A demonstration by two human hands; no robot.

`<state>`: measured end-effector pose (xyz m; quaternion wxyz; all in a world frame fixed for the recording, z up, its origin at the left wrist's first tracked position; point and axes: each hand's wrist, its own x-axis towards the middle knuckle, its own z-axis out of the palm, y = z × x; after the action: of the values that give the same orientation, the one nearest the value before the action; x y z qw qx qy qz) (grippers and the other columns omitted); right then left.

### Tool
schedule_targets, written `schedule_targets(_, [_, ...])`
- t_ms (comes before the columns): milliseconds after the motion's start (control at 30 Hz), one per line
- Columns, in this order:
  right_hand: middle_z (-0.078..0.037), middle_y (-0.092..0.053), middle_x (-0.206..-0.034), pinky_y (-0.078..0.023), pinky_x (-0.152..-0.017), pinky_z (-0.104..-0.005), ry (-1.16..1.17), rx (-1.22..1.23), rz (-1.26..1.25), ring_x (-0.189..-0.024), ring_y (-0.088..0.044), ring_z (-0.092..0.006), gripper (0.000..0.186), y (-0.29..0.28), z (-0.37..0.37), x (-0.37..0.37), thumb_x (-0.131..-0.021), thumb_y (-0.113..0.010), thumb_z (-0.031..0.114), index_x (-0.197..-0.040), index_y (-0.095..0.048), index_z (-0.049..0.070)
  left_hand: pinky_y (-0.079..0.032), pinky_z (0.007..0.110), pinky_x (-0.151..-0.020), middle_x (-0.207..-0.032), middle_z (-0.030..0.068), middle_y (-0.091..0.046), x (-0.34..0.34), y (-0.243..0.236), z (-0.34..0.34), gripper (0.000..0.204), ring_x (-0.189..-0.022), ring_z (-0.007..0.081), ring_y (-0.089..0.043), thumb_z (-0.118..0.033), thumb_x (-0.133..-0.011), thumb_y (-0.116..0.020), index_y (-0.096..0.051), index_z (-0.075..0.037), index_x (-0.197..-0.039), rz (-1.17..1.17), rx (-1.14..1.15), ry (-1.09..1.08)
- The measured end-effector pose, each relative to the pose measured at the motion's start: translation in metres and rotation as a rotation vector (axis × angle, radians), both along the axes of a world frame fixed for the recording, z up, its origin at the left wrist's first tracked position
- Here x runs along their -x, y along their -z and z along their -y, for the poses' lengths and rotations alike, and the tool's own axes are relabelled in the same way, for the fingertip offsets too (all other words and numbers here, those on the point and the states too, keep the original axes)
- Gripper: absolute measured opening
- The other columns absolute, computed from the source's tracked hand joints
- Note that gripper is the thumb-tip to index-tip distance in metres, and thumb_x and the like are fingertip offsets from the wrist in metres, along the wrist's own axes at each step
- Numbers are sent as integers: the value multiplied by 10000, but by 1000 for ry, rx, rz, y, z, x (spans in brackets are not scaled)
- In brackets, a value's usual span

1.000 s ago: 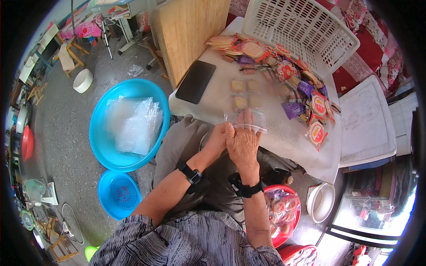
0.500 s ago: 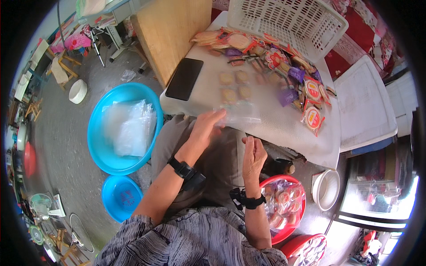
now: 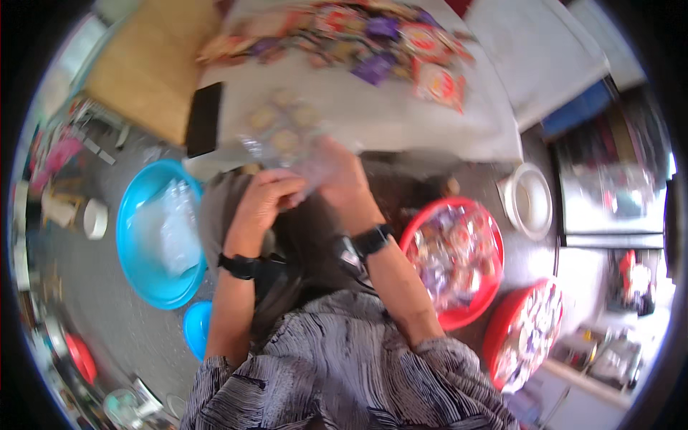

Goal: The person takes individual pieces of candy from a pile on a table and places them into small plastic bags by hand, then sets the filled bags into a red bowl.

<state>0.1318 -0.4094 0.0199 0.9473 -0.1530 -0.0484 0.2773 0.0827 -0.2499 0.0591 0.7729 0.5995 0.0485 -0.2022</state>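
A clear plastic bag (image 3: 311,169) is stretched between my two hands just off the table's near edge. My left hand (image 3: 264,204) is closed, its thumb and fingers pinching the bag's near side. At the other side, my right hand (image 3: 342,175) touches the bag, but motion smears its fingers and I cannot tell how they are set. Several small round yellowish biscuits (image 3: 285,140) in clear wrapping lie in a block on the table just beyond the bag. A black phone (image 3: 206,120) rests to their left.
Wrapped snacks in red and purple (image 3: 376,66) are heaped across the white table (image 3: 473,136). On the floor at left, a blue basin (image 3: 136,276) holds clear bags. Red basins (image 3: 459,322) of packed snacks and a white bucket (image 3: 527,233) stand at right.
My right hand has come up and left to the plastic bag. My left hand now pinches the bag's near side. The whole view has shifted, with the table sitting higher in it.
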Motion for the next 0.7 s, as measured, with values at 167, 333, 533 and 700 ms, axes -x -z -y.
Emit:
schedule_targets(167, [-138,-493,-1132,-458,-835,-529,82,-101,-135,-1005,-533,-352,389,-39,22,24,-908,-472,301,-1218,-416,74,-406,186,-512,-646,34,-614,11,-11,0,163,-565,88,-553,-186,-774,-655,-670,-24,-776,-78,-156,75])
schedule_targets(333, [-133,-375,-1363,-443,-858,-571,74,23,74,-1155,-463,-372,535,-52,97,59,-887,-476,362,-1351,-318,147,-406,188,-522,-649,32,-613,9,-10,5,181,-563,80,-535,-190,-787,-651,-666,-10,-791,-34,-119,160])
schedule_targets(533, [-162,-441,-1308,-481,-854,-476,226,411,-27,-1117,-508,-332,618,-39,216,123,-864,-534,345,-1377,-286,106,-396,181,-534,-654,25,-595,5,-11,9,213,-554,65,-499,-225,-819,-643,-651,-14,-800,1,-149,131])
schedule_targets(700, [-143,-538,-1208,-509,-775,-409,374,722,-265,-1017,-577,-311,549,-5,289,184,-885,-510,331,-1344,-358,73,-384,178,-530,-645,13,-586,2,-9,16,214,-547,57,-488,-237,-830,-635,-648,-28,-785,-6,-184,136])
